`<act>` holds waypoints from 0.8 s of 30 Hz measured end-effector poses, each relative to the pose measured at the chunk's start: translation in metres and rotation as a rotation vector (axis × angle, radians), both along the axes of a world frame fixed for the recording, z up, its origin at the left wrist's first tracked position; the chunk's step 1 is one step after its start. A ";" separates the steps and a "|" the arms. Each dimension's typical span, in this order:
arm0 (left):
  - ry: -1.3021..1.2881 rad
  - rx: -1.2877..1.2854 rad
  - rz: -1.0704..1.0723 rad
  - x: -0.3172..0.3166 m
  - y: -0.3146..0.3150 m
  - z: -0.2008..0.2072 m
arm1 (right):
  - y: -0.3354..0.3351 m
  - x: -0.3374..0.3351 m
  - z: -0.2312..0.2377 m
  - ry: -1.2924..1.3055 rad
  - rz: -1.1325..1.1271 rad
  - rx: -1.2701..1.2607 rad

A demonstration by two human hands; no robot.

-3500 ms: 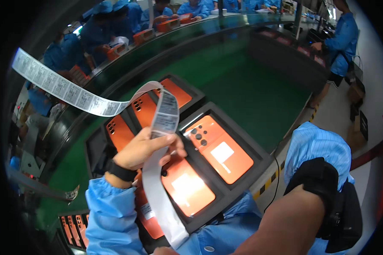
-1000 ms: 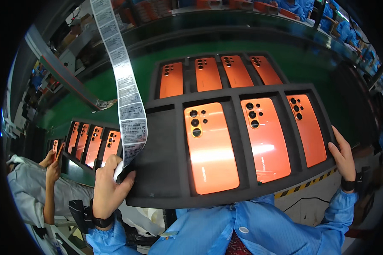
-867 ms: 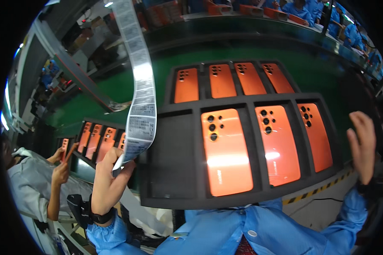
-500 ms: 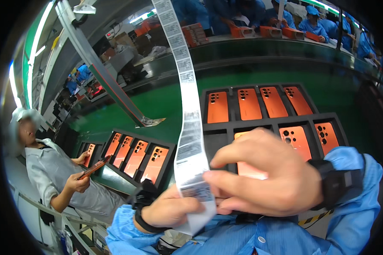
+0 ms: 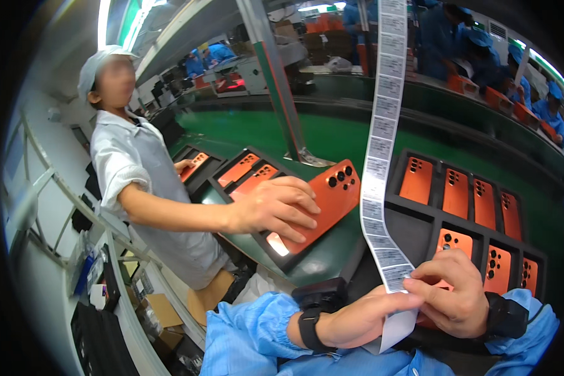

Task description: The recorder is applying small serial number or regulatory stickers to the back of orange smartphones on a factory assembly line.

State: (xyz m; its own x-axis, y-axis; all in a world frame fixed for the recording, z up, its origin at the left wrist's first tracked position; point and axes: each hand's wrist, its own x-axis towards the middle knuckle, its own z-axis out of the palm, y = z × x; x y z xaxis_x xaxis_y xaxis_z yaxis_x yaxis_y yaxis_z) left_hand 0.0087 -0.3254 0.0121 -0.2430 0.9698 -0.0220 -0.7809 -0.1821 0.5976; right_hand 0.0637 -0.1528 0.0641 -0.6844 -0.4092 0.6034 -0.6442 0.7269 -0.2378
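While pinching label strip (image 5: 378, 182) low over black tray (image 5: 413, 235): left hand (image 5: 363, 318) half closed, fingers under strip end; right hand (image 5: 448, 292) curled, fingertips gripping strip edge. Nearby, co-worker's hand (image 5: 276, 207) flat on orange phone (image 5: 316, 203).

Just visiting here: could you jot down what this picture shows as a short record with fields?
Place: green conveyor line
Left hand: pinching the label strip's lower end
Right hand: picking at a label there
Label strip: long, white, hanging from above
Black tray: orange phones face down
Co-worker's hand: resting on an orange phone
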 end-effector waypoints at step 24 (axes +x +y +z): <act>0.686 0.089 0.131 -0.001 -0.091 0.098 | 0.069 0.043 0.053 0.210 -0.174 0.164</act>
